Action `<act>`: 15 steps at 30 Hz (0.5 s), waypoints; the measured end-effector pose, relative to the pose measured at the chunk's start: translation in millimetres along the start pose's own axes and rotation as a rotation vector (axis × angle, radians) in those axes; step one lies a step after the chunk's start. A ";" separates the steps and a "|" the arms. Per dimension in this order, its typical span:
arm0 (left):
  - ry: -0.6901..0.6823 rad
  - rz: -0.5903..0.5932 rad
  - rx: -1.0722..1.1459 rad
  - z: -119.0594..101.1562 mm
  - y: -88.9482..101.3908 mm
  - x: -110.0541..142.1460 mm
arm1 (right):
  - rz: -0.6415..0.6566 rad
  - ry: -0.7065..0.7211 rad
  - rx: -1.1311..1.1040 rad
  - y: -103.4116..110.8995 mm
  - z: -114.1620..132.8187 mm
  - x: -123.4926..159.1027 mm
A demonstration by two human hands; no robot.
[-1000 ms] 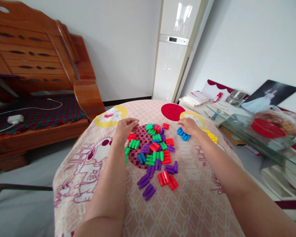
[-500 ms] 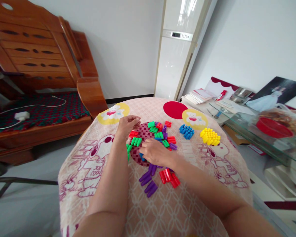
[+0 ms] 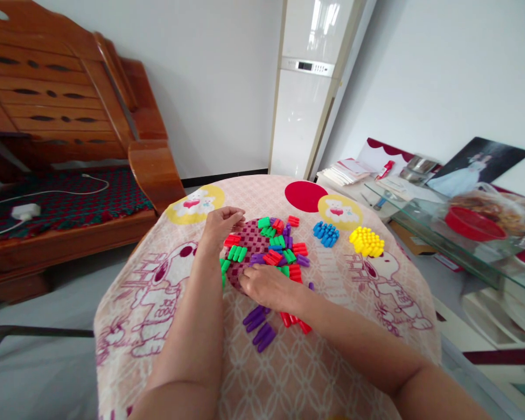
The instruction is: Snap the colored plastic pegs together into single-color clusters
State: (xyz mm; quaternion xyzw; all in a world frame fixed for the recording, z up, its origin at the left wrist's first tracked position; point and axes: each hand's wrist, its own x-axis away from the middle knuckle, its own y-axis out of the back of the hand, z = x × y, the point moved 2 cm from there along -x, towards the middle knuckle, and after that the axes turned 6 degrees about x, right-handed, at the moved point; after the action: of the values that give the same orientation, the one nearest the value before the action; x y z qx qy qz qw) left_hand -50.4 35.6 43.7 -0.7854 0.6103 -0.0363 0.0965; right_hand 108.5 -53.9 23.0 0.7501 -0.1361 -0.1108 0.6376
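Holds left hand [image 3: 221,226] half-open, seemingly empty, beside pegs [image 3: 272,258] scattered on the table [image 3: 254,382]. Curls right hand [image 3: 265,286] over others, hiding some; cannot tell if gripping any. Can read "JOE COOL" on the cloth [image 3: 168,310].

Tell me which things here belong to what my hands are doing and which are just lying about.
Likely in use:
- red pieces
- green pieces
- purple pieces
- blue cluster
- yellow cluster

Apparently just lying about:
- white adapter on the wooden bench
- papers
- photo
- red bowl
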 end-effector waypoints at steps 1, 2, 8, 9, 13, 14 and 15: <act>0.001 -0.001 0.000 0.0 0.0 0.0 | -0.009 -0.024 -0.004 1.0 -1.1 0.3; 0.002 -0.001 0.000 0.2 0.0 -0.1 | -0.021 -0.045 -0.006 2.5 -2.0 0.7; -0.004 0.005 -0.010 2.4 0.5 -0.9 | -0.068 -0.238 -0.061 11.8 -10.4 1.7; -0.005 0.006 -0.012 2.5 0.7 -0.8 | -0.088 -0.270 -0.094 13.8 -14.3 2.6; 0.000 -0.009 -0.011 0.6 1.8 0.3 | -0.229 -0.416 -0.229 27.6 -50.5 20.0; 0.001 -0.010 -0.005 -0.1 1.8 0.6 | -0.263 -0.472 -0.238 31.8 -64.9 28.6; 0.002 -0.011 0.000 -0.8 1.7 0.9 | -0.286 -0.531 -0.230 35.6 -80.3 38.6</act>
State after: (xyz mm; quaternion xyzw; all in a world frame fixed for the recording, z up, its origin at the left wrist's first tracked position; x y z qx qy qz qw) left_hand -51.9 34.2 44.2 -0.7888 0.6059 -0.0377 0.0959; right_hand 169.7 1.8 71.5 0.6294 -0.1773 -0.4060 0.6384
